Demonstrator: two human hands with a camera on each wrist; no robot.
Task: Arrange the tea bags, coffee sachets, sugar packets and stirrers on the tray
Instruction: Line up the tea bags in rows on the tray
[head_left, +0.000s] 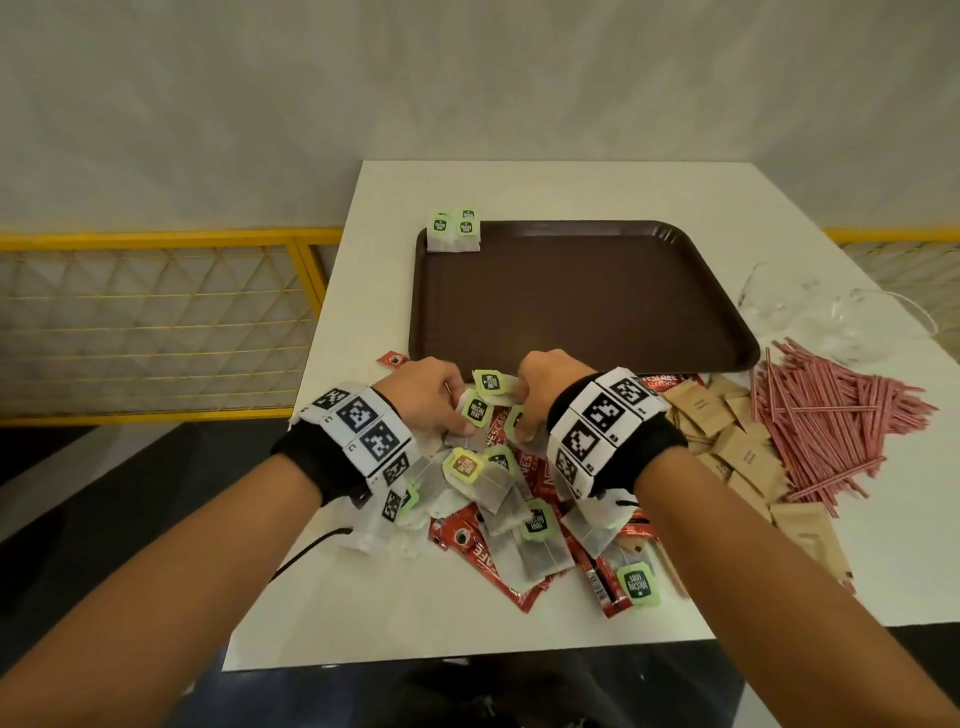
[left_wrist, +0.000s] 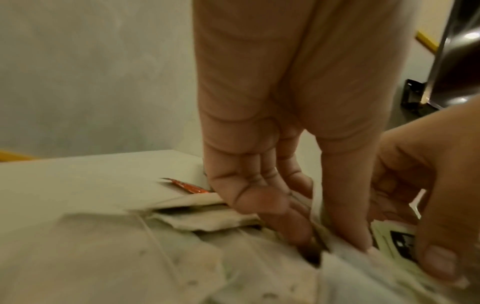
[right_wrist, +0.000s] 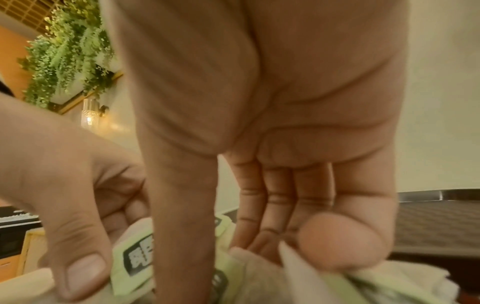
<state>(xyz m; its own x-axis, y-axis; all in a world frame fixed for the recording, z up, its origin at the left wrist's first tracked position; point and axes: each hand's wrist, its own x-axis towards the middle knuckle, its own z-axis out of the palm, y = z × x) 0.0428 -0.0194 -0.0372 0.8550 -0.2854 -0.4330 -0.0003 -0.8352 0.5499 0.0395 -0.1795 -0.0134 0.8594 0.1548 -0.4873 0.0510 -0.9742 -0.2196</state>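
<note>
My left hand (head_left: 426, 395) and my right hand (head_left: 550, 384) are both reaching into the pile of tea bags (head_left: 498, 483), just in front of the near edge of the brown tray (head_left: 582, 306). In the left wrist view, my left fingers (left_wrist: 262, 197) are pointing down, with the fingertips and thumb pinching the paper of one tea bag. In the right wrist view, my right fingers (right_wrist: 340, 240) are curling down onto the bags, the thumb pressing into the paper beside a green tag (right_wrist: 135, 259); whether the right hand is truly holding a bag, I cannot tell.

The tray is lying flat on the white table (head_left: 519, 182). A small stack of tea bags (head_left: 453, 231) is sitting in the tray's far left corner, partly over the rim. Red coffee sachets (head_left: 488, 561) are lying under and around the tea-bag pile in front of the tray. Brown sugar packets (head_left: 737, 447) are lying off the tray's near right corner, and red-striped stirrers (head_left: 826, 410) are heaped just to the right of them. Clear glass bowls (head_left: 841, 317) are standing to the right of the tray.
</note>
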